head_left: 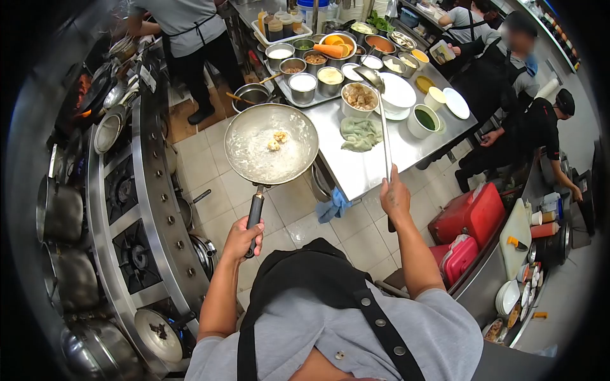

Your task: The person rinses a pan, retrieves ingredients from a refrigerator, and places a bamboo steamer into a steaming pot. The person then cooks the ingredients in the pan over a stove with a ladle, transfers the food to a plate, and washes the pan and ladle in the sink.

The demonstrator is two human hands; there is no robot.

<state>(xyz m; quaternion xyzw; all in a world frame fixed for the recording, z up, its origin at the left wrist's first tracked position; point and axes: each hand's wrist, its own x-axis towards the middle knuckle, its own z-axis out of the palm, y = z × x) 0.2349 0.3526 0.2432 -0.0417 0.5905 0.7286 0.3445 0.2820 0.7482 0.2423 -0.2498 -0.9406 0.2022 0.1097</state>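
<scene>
My left hand is wrapped round the black handle of a frying pan, held level above the floor tiles. Pale residue coats the pan, and a small clump of food lies in it. In my right hand is the long handle of a ladle, which reaches over the steel table. The ladle's bowl is beside a steel container of brown chunks; whether they touch I cannot tell. A crumpled green cloth lies left of the ladle handle.
Several ingredient containers crowd the steel table. White plates and a green sauce tub stand right of the ladle. The stove runs along my left. Co-workers stand at right and back left. A red cooler is at right.
</scene>
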